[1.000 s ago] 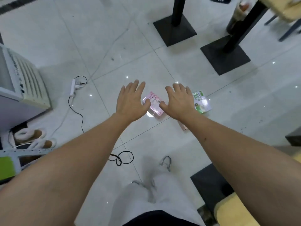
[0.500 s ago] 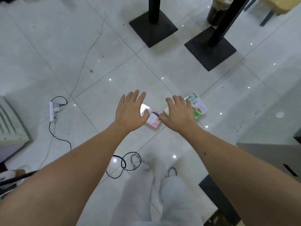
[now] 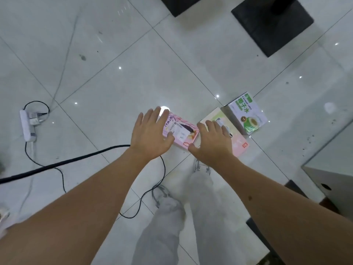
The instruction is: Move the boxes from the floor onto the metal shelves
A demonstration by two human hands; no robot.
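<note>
- White power strip (image 3: 26, 125), far left on the tiled floor (image 3: 133, 77); plugs seated at its upper end, thin black cord looping away from it.
- Thick black cable (image 3: 63, 163), running from the left edge toward the centre, ending under the left wrist.
- Left hand (image 3: 150, 137), palm down, fingers straight and spread; fingertips over the left end of the pink box, thumb lying across its face. Contact with the box probable, though not certain from this angle.
- Pink box (image 3: 181, 133), flat on the floor between the two hands, printed label and barcode facing up.
- Right hand (image 3: 212, 145), palm down, fingers straight and slightly fanned, covering the near part of the pale box; thumb pointing toward the pink box's lower corner. Nothing pinched or gripped.
- Pale box (image 3: 239, 143), flat on the floor just right of the pink box, cream and green at the far end, pink at the near end; touching or nearly touching its neighbours.
- Green-and-white box (image 3: 248, 113), flat on the floor at the far right of the row, cup graphic and green lettering facing up, set at an angle.
- Black square stand bases (image 3: 271, 25), upper right, well apart from the boxes.
- Light grey trousers (image 3: 168, 226) and shoes, bottom centre, below the hands.
- Grey cabinet corner (image 3: 330, 163), right edge.
</note>
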